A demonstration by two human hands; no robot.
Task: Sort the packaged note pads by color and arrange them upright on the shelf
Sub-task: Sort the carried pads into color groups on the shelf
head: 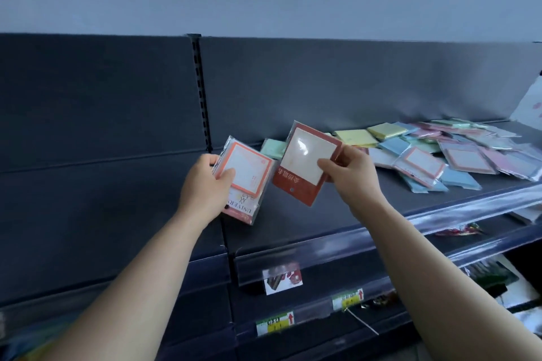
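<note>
My left hand (205, 184) grips a small stack of packaged note pads (249, 176) with orange-red borders, held tilted above the dark shelf (293, 223). My right hand (349, 173) pinches a single dark red packaged note pad (305, 161) by its right edge, held upside down beside the left stack without touching it. A loose pile of packaged note pads (457, 152) in blue, pink, yellow, green and red-bordered colors lies flat on the shelf to the right. One green pad (272, 148) lies flat behind the held packs.
A slotted metal upright (202, 91) divides the dark back panel. Price labels (283, 277) hang on the shelf's front rails below. Lower shelves at the right hold other packaged goods (487, 275). A white sheet (528, 105) leans at the far right.
</note>
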